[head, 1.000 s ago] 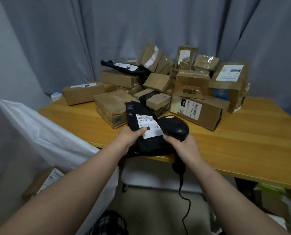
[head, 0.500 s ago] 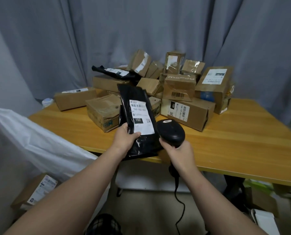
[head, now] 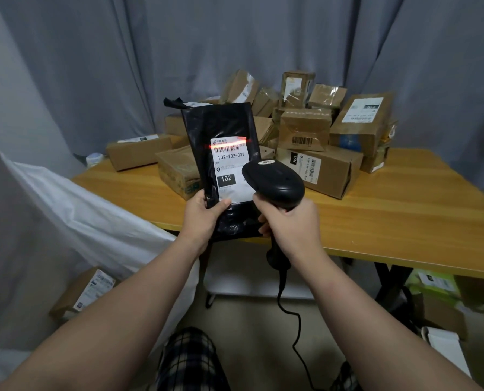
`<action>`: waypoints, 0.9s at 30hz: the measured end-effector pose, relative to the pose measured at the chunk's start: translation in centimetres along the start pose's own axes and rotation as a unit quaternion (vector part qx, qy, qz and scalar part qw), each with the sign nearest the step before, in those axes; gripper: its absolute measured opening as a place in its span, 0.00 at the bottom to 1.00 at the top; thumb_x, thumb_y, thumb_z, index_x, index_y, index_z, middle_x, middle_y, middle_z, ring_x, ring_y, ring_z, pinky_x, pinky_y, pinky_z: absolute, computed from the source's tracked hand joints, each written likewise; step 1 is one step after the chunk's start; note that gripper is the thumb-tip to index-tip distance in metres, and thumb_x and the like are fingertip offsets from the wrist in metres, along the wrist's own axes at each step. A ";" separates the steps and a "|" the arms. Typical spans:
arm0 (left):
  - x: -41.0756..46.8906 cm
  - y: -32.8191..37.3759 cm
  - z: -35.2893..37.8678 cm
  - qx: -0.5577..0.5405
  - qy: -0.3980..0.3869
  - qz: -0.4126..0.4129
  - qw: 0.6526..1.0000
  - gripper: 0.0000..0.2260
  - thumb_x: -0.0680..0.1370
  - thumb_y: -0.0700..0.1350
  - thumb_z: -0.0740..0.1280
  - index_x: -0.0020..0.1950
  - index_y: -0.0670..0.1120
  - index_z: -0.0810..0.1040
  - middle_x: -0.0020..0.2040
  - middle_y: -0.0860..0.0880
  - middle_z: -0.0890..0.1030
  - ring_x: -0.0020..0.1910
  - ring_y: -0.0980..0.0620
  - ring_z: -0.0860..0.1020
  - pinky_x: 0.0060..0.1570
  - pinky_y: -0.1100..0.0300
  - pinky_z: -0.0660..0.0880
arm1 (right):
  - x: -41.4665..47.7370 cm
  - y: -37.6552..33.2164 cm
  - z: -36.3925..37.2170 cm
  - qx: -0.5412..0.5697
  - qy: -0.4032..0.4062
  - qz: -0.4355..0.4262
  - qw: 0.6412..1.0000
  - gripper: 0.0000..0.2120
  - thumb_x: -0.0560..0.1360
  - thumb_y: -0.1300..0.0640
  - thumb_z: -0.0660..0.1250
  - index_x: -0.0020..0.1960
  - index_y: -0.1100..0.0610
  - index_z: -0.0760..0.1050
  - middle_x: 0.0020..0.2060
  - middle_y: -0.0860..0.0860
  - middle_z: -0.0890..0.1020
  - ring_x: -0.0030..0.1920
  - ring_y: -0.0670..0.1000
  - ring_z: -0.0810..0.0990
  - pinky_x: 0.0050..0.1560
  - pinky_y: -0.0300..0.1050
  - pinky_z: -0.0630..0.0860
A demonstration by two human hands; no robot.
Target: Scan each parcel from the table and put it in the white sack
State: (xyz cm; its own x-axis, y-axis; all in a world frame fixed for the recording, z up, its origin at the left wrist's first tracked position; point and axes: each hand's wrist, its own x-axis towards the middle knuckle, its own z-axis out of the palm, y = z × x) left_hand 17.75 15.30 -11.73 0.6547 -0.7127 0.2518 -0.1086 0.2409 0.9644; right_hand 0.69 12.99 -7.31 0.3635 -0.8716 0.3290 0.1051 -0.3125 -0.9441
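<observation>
Scan underway: left hand [head: 204,214] pinches black parcel [head: 221,128] at its lower end, upright over the near edge of the table [head: 404,210]; right hand [head: 291,224] curled round scanner [head: 274,183], red beam on barcode [head: 226,149]. Likely risk: floppy film sags or slips in the pinch, beam skews, misread; white sack [head: 80,215] waits left of the table.

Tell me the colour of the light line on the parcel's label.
Red, across the barcode on the white label; head view shows it.

Glossy crinkled plastic parcel [head: 221,131], matt paper label [head: 229,170], smooth black plastic scanner [head: 274,182], wood-grain table [head: 390,210].
</observation>
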 end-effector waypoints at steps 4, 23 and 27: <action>0.1 0.1 -0.3 0.024 0.002 0.013 1.000 0.10 0.75 0.35 0.70 0.54 0.46 0.77 0.50 0.49 0.83 0.49 0.53 0.82 0.49 0.60 0.79 | -0.4 -0.4 -0.3 0.017 0.006 0.016 1.000 0.09 0.72 0.57 0.73 0.34 0.56 0.78 0.25 0.51 0.79 0.25 0.51 0.78 0.28 0.44 0.75; 1.2 1.1 -0.8 0.098 0.035 0.032 0.994 0.10 0.76 0.39 0.70 0.57 0.44 0.77 0.53 0.47 0.82 0.52 0.51 0.81 0.53 0.54 0.79 | -0.6 -0.5 -0.4 0.023 -0.014 0.018 0.999 0.07 0.73 0.57 0.72 0.38 0.58 0.79 0.28 0.54 0.79 0.26 0.51 0.78 0.28 0.44 0.75; -0.1 1.4 -1.2 0.082 0.034 0.050 0.995 0.10 0.76 0.39 0.70 0.56 0.46 0.78 0.52 0.49 0.83 0.52 0.52 0.81 0.53 0.54 0.79 | -0.3 -0.5 0.1 0.023 -0.023 0.001 0.999 0.06 0.73 0.58 0.72 0.39 0.58 0.79 0.27 0.52 0.79 0.26 0.51 0.78 0.28 0.42 0.74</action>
State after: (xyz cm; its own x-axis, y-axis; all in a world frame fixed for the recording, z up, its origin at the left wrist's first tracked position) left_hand 18.42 16.53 -10.50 0.6825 -0.6437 0.3461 -0.2930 0.1928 0.9365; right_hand 0.63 13.43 -6.96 0.4067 -0.8535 0.3260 0.1458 -0.2916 -0.9454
